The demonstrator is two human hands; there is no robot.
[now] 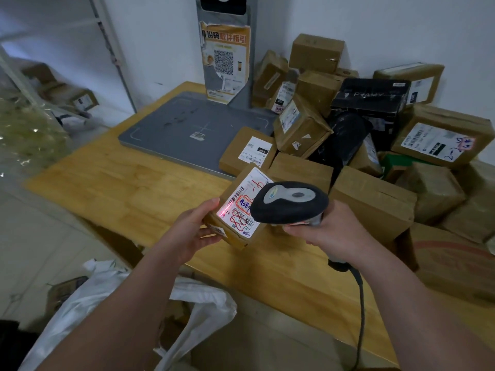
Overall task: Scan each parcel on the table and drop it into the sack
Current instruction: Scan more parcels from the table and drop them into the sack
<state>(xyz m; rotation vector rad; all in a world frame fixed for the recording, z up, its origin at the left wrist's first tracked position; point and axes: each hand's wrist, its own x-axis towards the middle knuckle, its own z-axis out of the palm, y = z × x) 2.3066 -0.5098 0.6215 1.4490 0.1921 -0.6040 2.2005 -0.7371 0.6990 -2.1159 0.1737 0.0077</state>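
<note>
My left hand (194,232) grips a small brown cardboard parcel (235,210) by its left side, tilted, above the wooden table (128,188). Its white label with red scribbles faces up, and a red laser line falls on the label's left edge. My right hand (330,231) holds a dark handheld scanner (289,202) just right of the parcel, its head pointing at the label and covering part of it. A white woven sack (112,298) lies open below the table's near edge, at the lower left.
A pile of several brown and black parcels (375,135) fills the table's right side up to the wall. A grey flat scanning pad (192,129) with an upright post (225,54) lies at the back. The scanner's cable (360,317) hangs over the front edge.
</note>
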